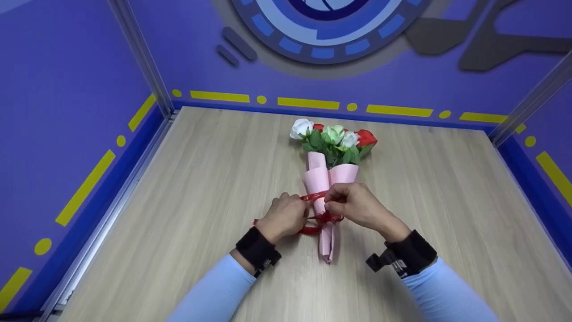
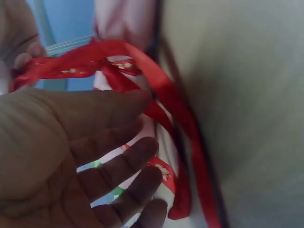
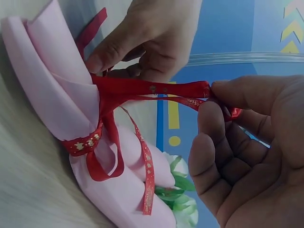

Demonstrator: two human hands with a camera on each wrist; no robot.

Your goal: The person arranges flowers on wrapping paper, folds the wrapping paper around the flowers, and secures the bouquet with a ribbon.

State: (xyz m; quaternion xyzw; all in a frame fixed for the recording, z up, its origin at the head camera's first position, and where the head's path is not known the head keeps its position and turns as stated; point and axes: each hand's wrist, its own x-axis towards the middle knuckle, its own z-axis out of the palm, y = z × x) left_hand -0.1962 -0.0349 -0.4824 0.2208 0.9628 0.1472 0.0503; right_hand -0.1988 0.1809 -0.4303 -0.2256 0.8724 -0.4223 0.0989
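Note:
A bouquet of white, red and pale green flowers (image 1: 334, 134) lies on the table in pink wrapping paper (image 1: 316, 180). Red ribbon (image 3: 81, 144) with gold print circles the wrapping, and more strands of it spread from a knot. My right hand (image 1: 359, 208) pinches ribbon strands between thumb and fingertips; the right wrist view shows them drawn straight from the bouquet. On the bouquet's left side, my left hand (image 1: 285, 214) holds another ribbon strand at its thumb tip, its other fingers loosely bent. The thumb partly hides that strand in the left wrist view.
A wood-grain table (image 1: 201, 179) lies beneath the bouquet. Blue panels (image 1: 313, 85) with yellow markings rise at the back and both sides. Ribbon loops (image 2: 199, 156) trail over the table at the bouquet's left.

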